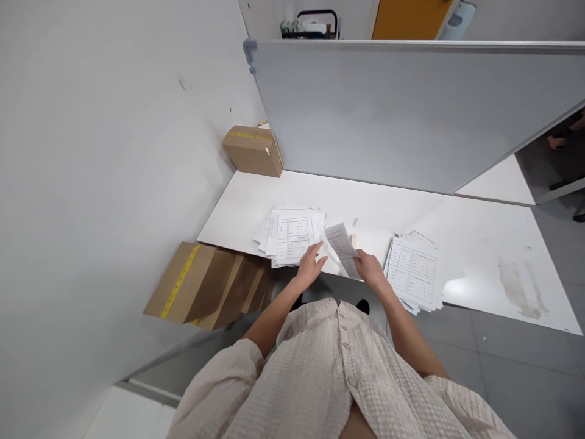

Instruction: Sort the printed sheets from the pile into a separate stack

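Observation:
A printed sheet of paper (pixel 342 241), folded or curved and tilted above the desk edge, is pinched at its right side by my right hand (pixel 369 269). My left hand (pixel 311 266) reaches over the lower right corner of the left paper stack (pixel 292 235), its thumb and fingers apart. Whether its fingertips touch the top sheet I cannot tell. To the right of my right hand lies another loose paper stack (pixel 414 271), with printed boxes on its top sheet and uneven edges. A small pale block (pixel 353 240) sits just behind the held sheet.
The white desk (pixel 475 244) ends at a grey partition (pixel 379 116) behind. A cardboard box (pixel 253 150) stands in the far left corner. More cardboard boxes (pixel 183 283) sit below the desk's left end, beside the wall (pixel 114 152). A black rack (pixel 317 24) shows beyond the partition.

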Available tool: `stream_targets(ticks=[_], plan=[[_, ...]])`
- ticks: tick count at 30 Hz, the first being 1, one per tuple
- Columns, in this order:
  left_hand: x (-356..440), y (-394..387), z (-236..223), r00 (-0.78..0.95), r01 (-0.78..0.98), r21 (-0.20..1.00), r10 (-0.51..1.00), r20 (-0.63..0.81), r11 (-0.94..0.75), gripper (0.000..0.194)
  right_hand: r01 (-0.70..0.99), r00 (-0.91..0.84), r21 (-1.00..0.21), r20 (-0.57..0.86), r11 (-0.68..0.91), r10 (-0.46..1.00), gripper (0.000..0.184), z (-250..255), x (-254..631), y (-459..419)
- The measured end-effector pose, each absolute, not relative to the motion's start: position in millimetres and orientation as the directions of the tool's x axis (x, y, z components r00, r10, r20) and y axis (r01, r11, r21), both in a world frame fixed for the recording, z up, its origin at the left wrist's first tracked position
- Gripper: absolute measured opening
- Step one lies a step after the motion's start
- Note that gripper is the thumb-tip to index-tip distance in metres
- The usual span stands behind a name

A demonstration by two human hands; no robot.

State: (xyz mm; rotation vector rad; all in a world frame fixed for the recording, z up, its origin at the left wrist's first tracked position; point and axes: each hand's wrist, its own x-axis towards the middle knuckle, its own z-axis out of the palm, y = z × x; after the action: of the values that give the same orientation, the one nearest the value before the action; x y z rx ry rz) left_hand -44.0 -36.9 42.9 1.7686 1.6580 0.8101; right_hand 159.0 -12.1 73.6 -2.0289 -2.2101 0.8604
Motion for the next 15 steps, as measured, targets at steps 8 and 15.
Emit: stream_targets(ticks=[8,15], plan=[[-35,-4,26,0.095,0.501,0.862,0.984,-0.151,0.084,0.048,0.990,-0.144,-0.053,-0.402,0.134,0.904,0.023,77,154,-25],[-31,-5,13,0.110,0.490,0.866,0.979,-0.173,0.098,0.032,0.988,-0.152,-0.048,-0.375,0.144,0.914,0.020,67,157,-23]])
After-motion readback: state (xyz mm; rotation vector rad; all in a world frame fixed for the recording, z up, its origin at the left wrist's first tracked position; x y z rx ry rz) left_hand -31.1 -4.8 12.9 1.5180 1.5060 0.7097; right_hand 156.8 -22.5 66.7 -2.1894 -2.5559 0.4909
